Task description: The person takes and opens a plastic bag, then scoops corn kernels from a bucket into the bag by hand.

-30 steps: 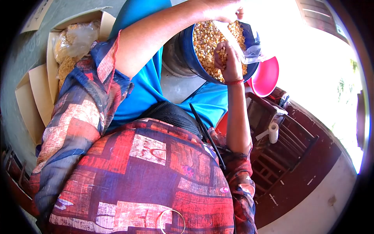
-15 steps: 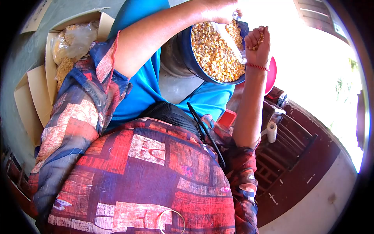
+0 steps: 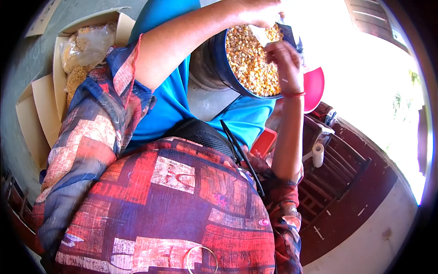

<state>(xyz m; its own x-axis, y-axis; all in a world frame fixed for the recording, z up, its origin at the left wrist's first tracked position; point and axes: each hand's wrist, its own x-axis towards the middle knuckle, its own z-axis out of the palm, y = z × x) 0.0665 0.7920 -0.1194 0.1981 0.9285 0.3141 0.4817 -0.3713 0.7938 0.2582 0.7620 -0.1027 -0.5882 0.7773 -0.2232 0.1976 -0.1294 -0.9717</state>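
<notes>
A blue-rimmed bucket (image 3: pixel 220 59) stands between my knees, full of yellow and orange corn kernels (image 3: pixel 248 61). At the top edge my left hand (image 3: pixel 262 13) pinches a clear plastic bag (image 3: pixel 260 34), which hangs over the kernels; glare washes out part of it. My right hand (image 3: pixel 286 66), with a red bracelet at the wrist, is over the bucket's right side, beside the bag. Its fingers are curled and slightly blurred, pointing left and down, and what they hold is hidden.
A cardboard box (image 3: pixel 58 77) with plastic bags of yellow grain (image 3: pixel 86 50) is at the left. A pink bowl (image 3: pixel 314 89) lies right of the bucket. Below it are a red tray (image 3: pixel 263 141), a white roll (image 3: pixel 318 155) and dark wooden furniture (image 3: pixel 335 160).
My right hand rose from the corn with kernels in its fist, moved out to the right, then came back left beside the bag. My left hand has hardly moved.
</notes>
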